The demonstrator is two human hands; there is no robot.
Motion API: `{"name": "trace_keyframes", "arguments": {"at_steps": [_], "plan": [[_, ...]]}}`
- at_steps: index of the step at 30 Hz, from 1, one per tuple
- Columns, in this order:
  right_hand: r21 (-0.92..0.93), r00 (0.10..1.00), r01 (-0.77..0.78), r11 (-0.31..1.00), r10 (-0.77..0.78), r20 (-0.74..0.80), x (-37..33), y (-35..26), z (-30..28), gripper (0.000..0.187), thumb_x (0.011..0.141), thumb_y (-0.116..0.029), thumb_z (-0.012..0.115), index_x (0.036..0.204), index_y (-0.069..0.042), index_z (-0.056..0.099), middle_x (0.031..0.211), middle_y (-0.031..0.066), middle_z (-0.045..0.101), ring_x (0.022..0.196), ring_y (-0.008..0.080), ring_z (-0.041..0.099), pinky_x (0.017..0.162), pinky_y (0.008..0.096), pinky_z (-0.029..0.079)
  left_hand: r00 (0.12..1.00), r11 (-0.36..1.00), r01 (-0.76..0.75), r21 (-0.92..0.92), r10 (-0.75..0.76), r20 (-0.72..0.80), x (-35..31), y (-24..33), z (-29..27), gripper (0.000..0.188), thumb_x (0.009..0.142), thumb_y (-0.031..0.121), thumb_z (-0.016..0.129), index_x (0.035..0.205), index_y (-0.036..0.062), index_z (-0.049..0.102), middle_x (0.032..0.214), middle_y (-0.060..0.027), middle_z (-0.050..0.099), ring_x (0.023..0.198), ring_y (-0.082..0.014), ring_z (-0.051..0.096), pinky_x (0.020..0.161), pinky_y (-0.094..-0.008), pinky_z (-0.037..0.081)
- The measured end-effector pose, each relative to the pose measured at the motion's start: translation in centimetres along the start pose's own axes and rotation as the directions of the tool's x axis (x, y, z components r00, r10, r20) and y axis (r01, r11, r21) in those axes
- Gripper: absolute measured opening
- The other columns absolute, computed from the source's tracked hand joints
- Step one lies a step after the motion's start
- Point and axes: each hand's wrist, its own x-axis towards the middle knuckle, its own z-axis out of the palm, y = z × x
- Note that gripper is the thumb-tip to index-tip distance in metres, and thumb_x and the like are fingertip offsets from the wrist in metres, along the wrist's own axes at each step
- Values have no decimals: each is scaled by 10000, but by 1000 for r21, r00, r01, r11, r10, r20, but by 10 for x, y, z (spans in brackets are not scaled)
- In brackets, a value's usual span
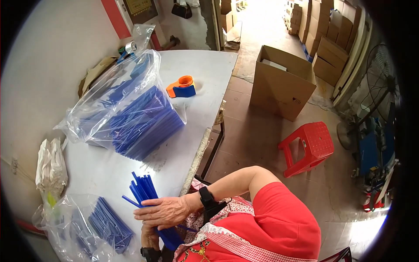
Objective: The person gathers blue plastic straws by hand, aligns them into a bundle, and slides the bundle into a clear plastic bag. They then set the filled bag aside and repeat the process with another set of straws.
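Observation:
A bundle of thin blue straw-like plastic sticks (143,187) is held upright, slightly tilted, in front of my body at the table's near edge. My right hand (162,211) lies across the front of it, fingers pressed together around the sticks. Below, my left hand (149,235) grips the same bundle, its fingers largely hidden behind the right hand. One stick pokes out to the left of the rest. Close by on the left, a clear plastic bag (72,225) lies with more blue sticks (111,225) in it. Both wrists wear black bands.
A large clear bag (146,65) full of blue sticks (146,122) rests on the white table (209,72), near an orange and blue tape dispenser (185,89). On the floor to the right stand an open cardboard box (279,89), a red stool (312,146) and a fan (384,83).

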Motion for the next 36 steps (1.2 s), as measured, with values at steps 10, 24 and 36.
{"name": "trace_keyframes", "arguments": {"at_steps": [10, 24, 36], "plan": [[317, 833, 208, 925, -338, 438, -31, 22, -62, 598, 776, -460, 632, 1190, -45, 511, 1021, 150, 565, 1080, 312, 526, 1044, 475, 311, 890, 880, 412, 234, -445, 105, -15, -5, 68, 687, 644, 74, 693, 1289, 9, 462, 1078, -158, 617, 995, -257, 629, 905, -357, 512], [442, 612, -717, 540, 183, 769, -115, -19, -63, 751, 655, -203, 730, 1309, -40, 399, 963, 190, 636, 873, 346, 620, 813, 405, 468, 396, 401, 914, -66, -842, 366, 54, -43, 9, 537, 818, 164, 662, 1290, -5, 468, 1087, -158, 627, 963, -222, 643, 866, -325, 530], [478, 469, -875, 73, 365, 804, -153, -37, -48, 617, 720, -243, 737, 1239, -9, 501, 1029, 99, 628, 929, 196, 595, 856, 322, 465, 970, 909, -214, 357, 156, 184, -45, -58, 81, 523, 819, 200, 722, 1263, 19, 512, 1090, -108, 623, 978, -172, 589, 905, -319, 472]]}}
